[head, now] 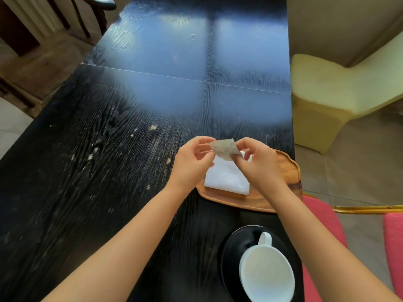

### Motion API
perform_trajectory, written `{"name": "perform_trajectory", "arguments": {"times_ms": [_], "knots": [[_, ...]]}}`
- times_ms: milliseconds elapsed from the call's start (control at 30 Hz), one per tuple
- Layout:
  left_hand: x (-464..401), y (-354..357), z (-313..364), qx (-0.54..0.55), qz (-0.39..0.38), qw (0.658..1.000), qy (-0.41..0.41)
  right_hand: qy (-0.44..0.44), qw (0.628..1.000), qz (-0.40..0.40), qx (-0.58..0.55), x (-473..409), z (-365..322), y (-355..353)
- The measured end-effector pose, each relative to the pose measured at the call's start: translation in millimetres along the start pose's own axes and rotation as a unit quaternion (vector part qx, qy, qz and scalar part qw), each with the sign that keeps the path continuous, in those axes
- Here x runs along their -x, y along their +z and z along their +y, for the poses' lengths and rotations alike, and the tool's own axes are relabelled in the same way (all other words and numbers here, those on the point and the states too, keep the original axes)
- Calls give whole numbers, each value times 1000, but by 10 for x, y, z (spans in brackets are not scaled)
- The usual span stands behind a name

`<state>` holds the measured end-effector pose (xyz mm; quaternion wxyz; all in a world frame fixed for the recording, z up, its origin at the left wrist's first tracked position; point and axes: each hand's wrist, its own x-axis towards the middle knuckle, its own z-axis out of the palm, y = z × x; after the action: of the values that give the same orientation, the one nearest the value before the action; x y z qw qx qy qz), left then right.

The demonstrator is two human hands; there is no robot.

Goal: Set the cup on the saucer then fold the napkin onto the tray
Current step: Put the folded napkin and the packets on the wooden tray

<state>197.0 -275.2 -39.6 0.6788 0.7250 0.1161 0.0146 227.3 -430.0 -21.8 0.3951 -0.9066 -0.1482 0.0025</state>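
Observation:
A white cup (266,274) stands upright on a black saucer (234,247) at the near right of the table, its handle pointing away from me. Farther out, a wooden tray (285,171) lies by the table's right edge. A white napkin (226,176) rests on it. Both hands are raised over the tray. My left hand (192,164) and my right hand (259,164) pinch a lifted corner of the napkin (224,147) between them, the left on its left side, the right on its right side.
The long black wooden table (130,127) stretches away, with crumbs and smears left of the tray. A yellow-green chair (327,94) stands to the right, pink seats (322,214) at the near right, and a dark wooden chair (96,9) at the far left.

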Motion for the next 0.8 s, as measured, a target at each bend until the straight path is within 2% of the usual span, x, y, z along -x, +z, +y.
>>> {"name": "perform_trajectory", "arguments": {"times_ms": [33,100,133,233,367,467,533,567,633,667,733,800], "knots": [[31,19,19,70,4,994,-89,-27,999,22,31,59,18,-34],[60,26,35,197,-42,943,-264,-95,989,60,100,162,64,-112],[66,22,33,213,-77,925,-305,-127,980,73,132,206,92,-149],[107,77,50,222,-137,913,-314,-201,954,97,198,316,180,-225],[156,271,62,196,-113,939,-260,-236,934,117,240,420,309,-279],[227,426,47,135,-86,969,-188,-155,959,114,210,524,395,-328],[272,530,31,99,-71,982,-143,-22,991,103,81,545,437,-384],[288,580,19,83,-65,987,-122,66,994,91,-14,524,440,-433],[309,673,-20,55,-57,993,-87,227,953,40,-198,455,458,-520],[316,715,-38,42,-57,995,-73,269,931,14,-245,439,488,-550],[327,796,-80,11,-59,997,-49,281,927,-8,-247,437,548,-597],[331,862,-116,-25,-55,998,-33,269,933,7,-238,447,568,-634]]}}
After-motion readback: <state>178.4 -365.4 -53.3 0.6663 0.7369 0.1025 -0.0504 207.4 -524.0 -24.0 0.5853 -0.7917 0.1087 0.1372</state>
